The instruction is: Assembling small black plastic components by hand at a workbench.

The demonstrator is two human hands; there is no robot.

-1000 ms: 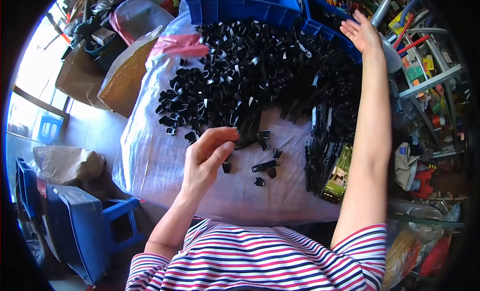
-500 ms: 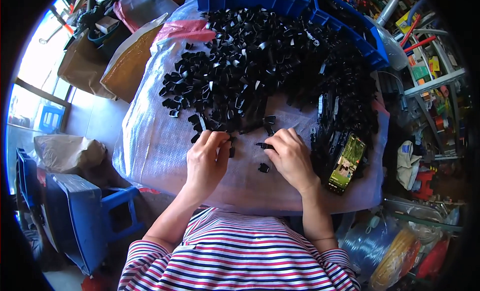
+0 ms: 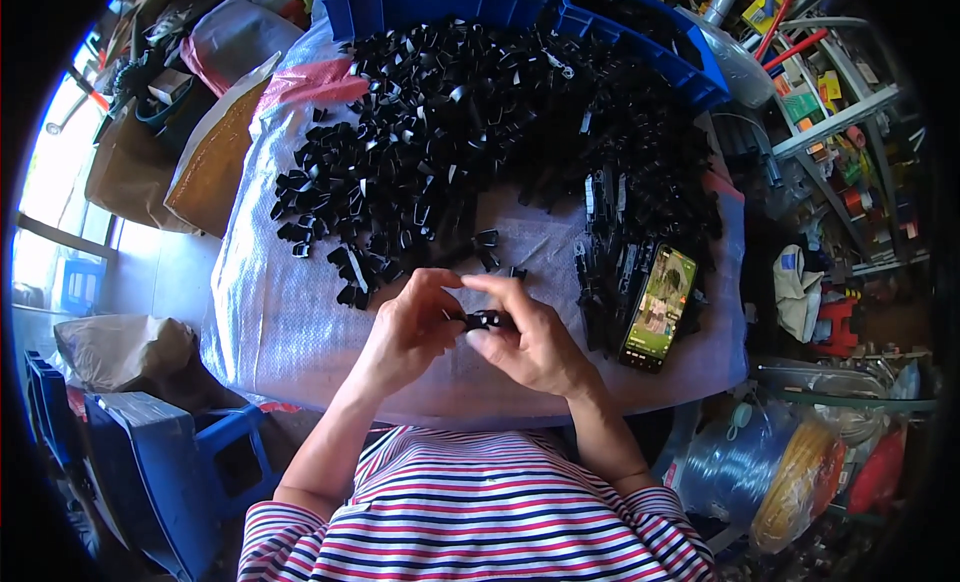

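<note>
My left hand (image 3: 408,324) and my right hand (image 3: 540,344) meet over the near middle of a white woven sack (image 3: 285,337). Between their fingertips is a small black plastic part (image 3: 487,320), pinched from both sides. Its left end is mostly hidden by my left fingers, so I cannot tell whether it is one piece or two joined. Just beyond my hands lies a loose black clip (image 3: 487,239). A wide heap of black plastic clips (image 3: 375,157) spreads over the far part of the sack, with long narrow black strips (image 3: 605,222) on its right side.
To the right of my hands a lit phone (image 3: 657,307) lies on the sack. Blue crates (image 3: 430,7) border the far edge. A blue plastic stool (image 3: 160,462) is at the lower left, spools of clear and yellow line (image 3: 745,482) at the lower right, and crowded shelves (image 3: 840,122) beyond.
My hands, apart before with a small black piece in each, have come together at fingertip level. The whole view has shifted, so the sack and heap sit further left.
</note>
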